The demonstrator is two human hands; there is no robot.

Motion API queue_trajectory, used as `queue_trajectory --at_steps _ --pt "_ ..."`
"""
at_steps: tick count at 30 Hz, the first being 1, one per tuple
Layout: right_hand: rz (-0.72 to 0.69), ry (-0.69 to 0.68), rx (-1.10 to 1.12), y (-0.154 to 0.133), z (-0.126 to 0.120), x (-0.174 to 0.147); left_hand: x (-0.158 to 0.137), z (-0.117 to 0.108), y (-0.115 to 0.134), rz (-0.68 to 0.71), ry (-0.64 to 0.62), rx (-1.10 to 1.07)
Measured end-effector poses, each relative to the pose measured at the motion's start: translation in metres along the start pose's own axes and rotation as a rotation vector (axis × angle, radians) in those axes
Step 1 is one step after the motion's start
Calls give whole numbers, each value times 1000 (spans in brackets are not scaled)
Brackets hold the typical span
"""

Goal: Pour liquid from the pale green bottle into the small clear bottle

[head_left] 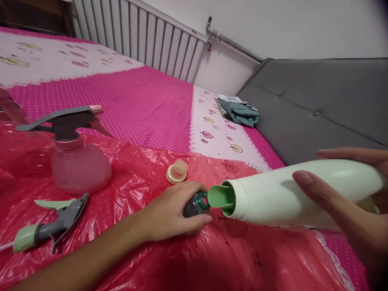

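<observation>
My right hand [339,194] grips a large white bottle [281,196], tipped on its side with its green spout [218,197] pointing left. The spout sits right at the green neck of a small dark bottle [197,203], which my left hand [172,210] holds down on the red plastic sheet [212,258]. Most of the small bottle is hidden under my fingers. A peach-coloured cap [177,171] lies on the sheet just behind my left hand.
A pink spray bottle with a grey trigger head [75,157] stands at the left. A loose grey and green trigger sprayer [48,228] lies in front of it. The sheet covers a pink bed; folded clothes [239,112] and a grey sofa [318,105] lie beyond.
</observation>
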State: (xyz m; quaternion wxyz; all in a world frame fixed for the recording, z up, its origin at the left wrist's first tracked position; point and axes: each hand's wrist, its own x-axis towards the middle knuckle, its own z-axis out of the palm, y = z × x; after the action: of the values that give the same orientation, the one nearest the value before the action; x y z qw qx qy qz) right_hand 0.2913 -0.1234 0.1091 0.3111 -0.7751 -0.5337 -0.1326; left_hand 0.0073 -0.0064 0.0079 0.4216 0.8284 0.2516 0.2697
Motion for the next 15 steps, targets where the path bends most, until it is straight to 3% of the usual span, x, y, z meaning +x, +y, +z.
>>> queue_trajectory --at_steps 8,15 --pt "-20 -47 97 13 1 16 -1 -1 0 40 7 -44" --pt "-32 -66 110 16 4 7 0 -1 0 33 13 -35"
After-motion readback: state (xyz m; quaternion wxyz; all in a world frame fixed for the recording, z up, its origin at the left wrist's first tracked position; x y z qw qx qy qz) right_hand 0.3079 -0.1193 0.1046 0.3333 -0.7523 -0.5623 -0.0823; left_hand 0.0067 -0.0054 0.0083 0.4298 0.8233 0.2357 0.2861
